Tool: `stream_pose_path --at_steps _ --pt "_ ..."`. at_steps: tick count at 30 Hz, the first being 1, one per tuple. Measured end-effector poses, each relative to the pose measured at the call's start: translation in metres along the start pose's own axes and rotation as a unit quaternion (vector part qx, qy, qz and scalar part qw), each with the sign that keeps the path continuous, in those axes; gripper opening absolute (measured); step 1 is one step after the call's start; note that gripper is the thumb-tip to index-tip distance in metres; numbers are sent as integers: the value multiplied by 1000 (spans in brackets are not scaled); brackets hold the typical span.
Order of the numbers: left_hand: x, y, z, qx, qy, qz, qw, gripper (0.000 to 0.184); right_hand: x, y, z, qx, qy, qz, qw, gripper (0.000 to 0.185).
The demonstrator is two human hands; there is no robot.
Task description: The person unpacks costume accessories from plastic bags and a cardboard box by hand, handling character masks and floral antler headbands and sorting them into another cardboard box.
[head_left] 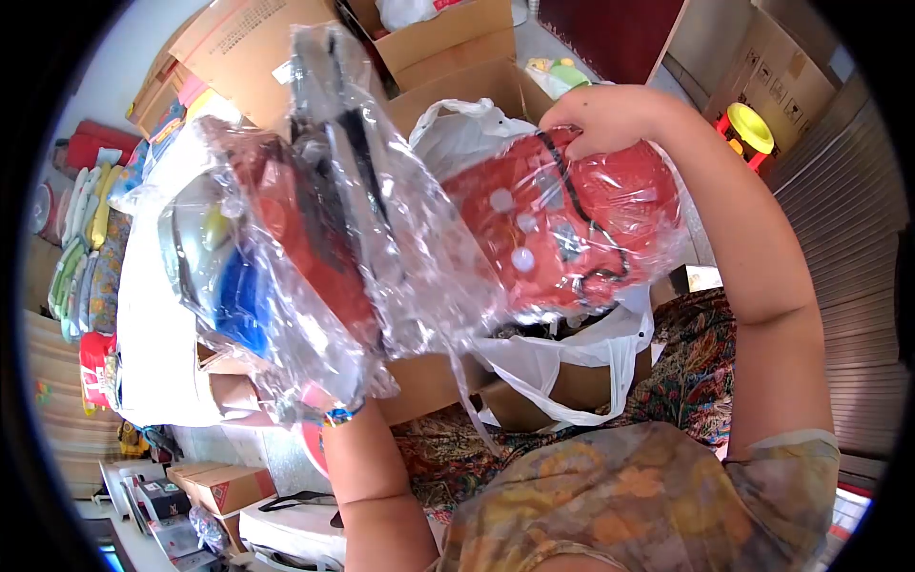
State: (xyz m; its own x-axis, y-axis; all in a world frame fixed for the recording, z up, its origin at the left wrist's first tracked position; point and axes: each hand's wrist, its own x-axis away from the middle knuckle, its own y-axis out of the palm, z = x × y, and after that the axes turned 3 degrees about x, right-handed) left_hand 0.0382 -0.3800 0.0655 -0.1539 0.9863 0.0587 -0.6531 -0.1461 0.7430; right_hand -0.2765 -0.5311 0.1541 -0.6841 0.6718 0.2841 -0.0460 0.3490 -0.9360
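Observation:
My right hand (596, 119) grips the upper edge of a red item in clear plastic (534, 219), with a black cord and pale round spots; its exact kind is unclear. It is held tilted over a white plastic bag (558, 367) in a cardboard box (434, 386). At the left, my left hand (334, 393) is mostly covered by clear-plastic-wrapped packages (286, 248), which it appears to hold up. Red, blue and silvery parts show through the wrapping. A long clear wrapper with black strips (353, 162) stands among them. My left fingers are hidden.
More cardboard boxes (448, 43) stand beyond. A white surface (152, 324) lies at the left, with folded cloths (91, 210) beside it. At the right are a ribbed panel (839, 219) and a yellow-and-red object (748, 129). Patterned cloth (691, 353) covers my lap.

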Motion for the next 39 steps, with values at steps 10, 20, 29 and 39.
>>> stream_pose_path --at_steps 10,20,29,39 --pt "17 3 -18 -87 -80 -6 993 60 -53 -9 -36 73 -102 -98 987 42" --pt "9 8 -39 -120 -130 -31 984 60 -51 -7 -37 77 -136 -134 979 40" --pt "3 14 -55 -131 -159 -51 977 59 -35 -22 -24 64 -150 -136 977 40" --pt "0 17 -60 -132 -163 -52 976 59 70 19 23 -364 88 411 831 41"
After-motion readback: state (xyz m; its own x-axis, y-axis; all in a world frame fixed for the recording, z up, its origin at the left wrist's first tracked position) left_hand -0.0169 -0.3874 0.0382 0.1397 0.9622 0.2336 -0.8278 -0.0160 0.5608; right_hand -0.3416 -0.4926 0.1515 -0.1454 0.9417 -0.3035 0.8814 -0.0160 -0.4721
